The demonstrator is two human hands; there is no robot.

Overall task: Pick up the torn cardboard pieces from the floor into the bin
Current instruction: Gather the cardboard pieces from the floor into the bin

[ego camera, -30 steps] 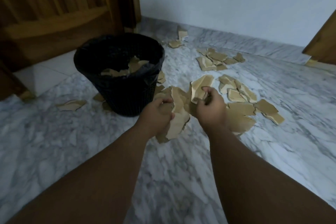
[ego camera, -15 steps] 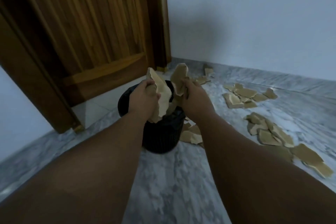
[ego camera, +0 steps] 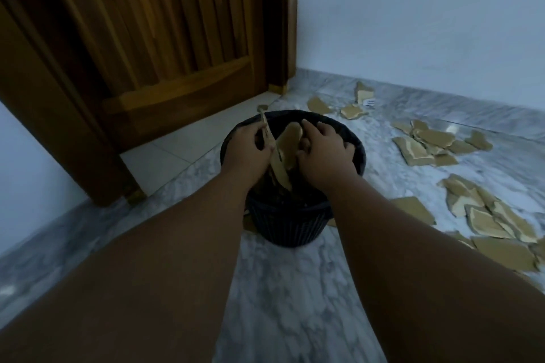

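Marble floor [ego camera: 289, 289], left hand [ego camera: 246, 150], right hand [ego camera: 323, 153] holding cardboard [ego camera: 290, 140] over bin [ego camera: 292, 224], label [ego camera: 369, 102] illegible

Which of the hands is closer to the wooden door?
Left. The left hand is over the bin rim nearest the wooden door; the right hand grips cardboard pieces over the farther side.

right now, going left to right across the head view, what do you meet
wooden door → left hand → held cardboard pieces → right hand → cardboard pieces on the floor; the bin sits under both hands, so it is left out
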